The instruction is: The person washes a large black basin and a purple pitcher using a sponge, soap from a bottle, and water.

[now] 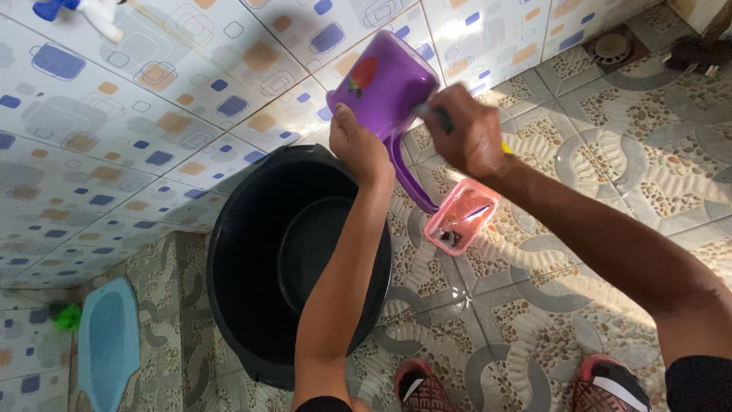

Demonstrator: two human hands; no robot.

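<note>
The left hand (358, 145) grips a purple dipper (385, 88); the right hand (465, 130) is clenched round a mostly hidden, blurred brush handle (441, 118).

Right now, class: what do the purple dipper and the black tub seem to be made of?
Purple dipper: likely moulded plastic, smooth, glossy, with a one-piece handle. Black tub: probably plastic too, dull sheen and a thick rolled rim. The left hand grips the dipper.

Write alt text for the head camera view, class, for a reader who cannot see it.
A person's left hand holds a purple plastic dipper tilted above a black bucket, while the right hand grips a brush-like tool against the dipper. A small pink container sits on the patterned tile floor, and a blue squat toilet lies at lower left.
</note>
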